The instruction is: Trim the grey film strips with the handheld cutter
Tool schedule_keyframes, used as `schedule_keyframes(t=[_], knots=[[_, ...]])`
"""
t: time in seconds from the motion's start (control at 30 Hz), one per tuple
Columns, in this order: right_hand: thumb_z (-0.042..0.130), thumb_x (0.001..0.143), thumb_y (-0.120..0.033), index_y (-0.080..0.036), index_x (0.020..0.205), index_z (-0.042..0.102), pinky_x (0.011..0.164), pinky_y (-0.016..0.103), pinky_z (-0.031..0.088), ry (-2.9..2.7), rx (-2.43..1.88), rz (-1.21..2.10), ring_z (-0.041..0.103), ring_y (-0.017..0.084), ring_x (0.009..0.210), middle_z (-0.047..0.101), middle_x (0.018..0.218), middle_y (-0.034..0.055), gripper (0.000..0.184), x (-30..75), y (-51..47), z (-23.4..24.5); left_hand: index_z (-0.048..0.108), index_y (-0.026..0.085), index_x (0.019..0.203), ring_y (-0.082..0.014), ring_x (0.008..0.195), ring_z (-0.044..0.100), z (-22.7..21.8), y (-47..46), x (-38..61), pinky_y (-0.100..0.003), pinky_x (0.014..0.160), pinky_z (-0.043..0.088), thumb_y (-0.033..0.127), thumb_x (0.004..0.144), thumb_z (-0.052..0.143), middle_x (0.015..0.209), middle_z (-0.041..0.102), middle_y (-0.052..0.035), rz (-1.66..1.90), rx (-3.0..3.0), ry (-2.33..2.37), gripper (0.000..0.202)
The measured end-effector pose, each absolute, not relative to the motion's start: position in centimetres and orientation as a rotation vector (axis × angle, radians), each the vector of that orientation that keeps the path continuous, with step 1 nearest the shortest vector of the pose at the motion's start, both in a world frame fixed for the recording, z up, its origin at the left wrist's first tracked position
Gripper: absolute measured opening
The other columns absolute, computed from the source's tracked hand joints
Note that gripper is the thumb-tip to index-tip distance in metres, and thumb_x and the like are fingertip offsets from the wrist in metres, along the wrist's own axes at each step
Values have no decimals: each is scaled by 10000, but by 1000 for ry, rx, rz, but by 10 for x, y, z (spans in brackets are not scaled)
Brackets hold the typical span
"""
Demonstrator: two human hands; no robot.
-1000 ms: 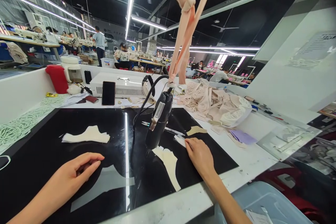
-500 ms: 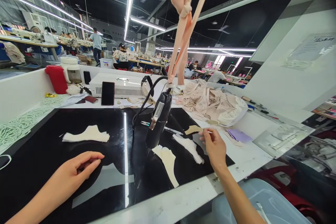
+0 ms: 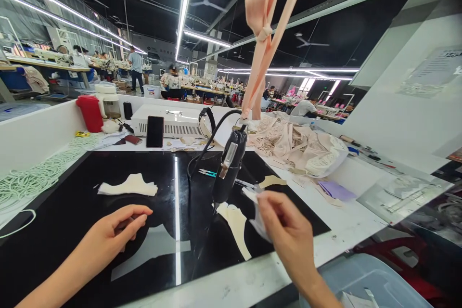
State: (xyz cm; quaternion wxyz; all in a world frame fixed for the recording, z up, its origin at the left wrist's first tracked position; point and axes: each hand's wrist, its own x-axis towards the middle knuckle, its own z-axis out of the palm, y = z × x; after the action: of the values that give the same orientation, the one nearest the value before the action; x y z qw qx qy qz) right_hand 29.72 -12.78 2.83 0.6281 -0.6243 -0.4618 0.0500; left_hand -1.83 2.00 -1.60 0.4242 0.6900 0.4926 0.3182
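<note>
Left hand [image 3: 112, 230] narrowly parted; right hand [image 3: 291, 233] pinching 1 sheer piece [image 3: 260, 227]. 2 cream shapes [image 3: 128, 186] lie at 9 and 6 o'clock from 1 black tool [image 3: 228, 168].

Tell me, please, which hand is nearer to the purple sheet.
Right: the right hand is left of the purple sheet; the left hand is farther left, across the black mat.

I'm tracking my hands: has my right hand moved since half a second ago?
Yes, your right hand moved left and toward you, against the tan strip.
</note>
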Motion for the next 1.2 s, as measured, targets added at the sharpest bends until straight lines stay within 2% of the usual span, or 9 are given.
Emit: schedule_keyframes(t=[0.17,0.27,0.33,0.47,0.63,0.77,0.87,1.03,1.2], knots=[[675,992,-443,-269,914,803,510,249,367,-1412,-1302,379,442,106,490,605,602,-36,229,234,-123,20,810,280,1028,-217,775,628,2,-8,-8,-274,713,539,695,858,685,880,712,-39,663,1803,926,466],[666,998,-390,-264,958,805,502,220,373,-1572,-1179,496,483,93,497,653,641,-29,192,213,-113,13,793,279,1075,-209,776,608,8,-26,0,-268,686,515,692,829,745,873,672,-34,590,1682,696,482],[652,1001,-384,-252,971,799,489,208,370,-1620,-1115,551,484,88,490,653,640,-29,199,202,-107,9,780,256,1009,-198,786,582,11,-36,5,-270,702,494,691,812,785,877,648,-32,572,1543,634,478],[627,1000,-417,-240,952,781,478,206,354,-1589,-1079,632,460,85,481,601,615,-38,239,190,-101,-1,735,206,829,-164,731,517,16,-47,10,-259,693,440,714,734,860,757,597,-6,623,1326,671,531],[611,1000,-521,-226,911,739,467,219,306,-1523,-1096,753,410,81,470,500,574,-59,333,184,-100,-8,732,191,804,-142,655,472,12,-48,7,-255,630,407,751,713,852,689,564,7,609,1313,747,579],[597,1007,-600,-222,1039,721,473,203,328,-1420,-1111,942,417,76,465,445,576,-84,400,184,-102,-3,694,194,789,-149,637,500,6,-40,5,-265,613,444,783,717,814,659,550,12,572,1334,753,605],[689,921,-678,-222,1112,702,543,213,375,-1258,-1121,1139,442,85,532,462,623,-84,495,191,-105,3,659,195,769,-143,619,494,12,-37,2,-262,599,448,739,746,806,647,544,16,597,1341,776,564],[774,802,-743,-207,1055,735,509,229,287,-1161,-1299,1252,383,86,546,522,684,-56,594,214,-107,4,625,193,759,-130,639,491,31,-37,-2,-256,630,443,583,815,798,685,571,15,720,1290,900,431],[772,769,-776,-208,827,705,541,254,357,-1156,-1390,1270,452,103,541,565,677,-35,575,226,-105,-4,584,191,744,-116,624,478,33,-35,-5,-247,621,408,555,805,797,661,567,25,772,1237,935,425]])
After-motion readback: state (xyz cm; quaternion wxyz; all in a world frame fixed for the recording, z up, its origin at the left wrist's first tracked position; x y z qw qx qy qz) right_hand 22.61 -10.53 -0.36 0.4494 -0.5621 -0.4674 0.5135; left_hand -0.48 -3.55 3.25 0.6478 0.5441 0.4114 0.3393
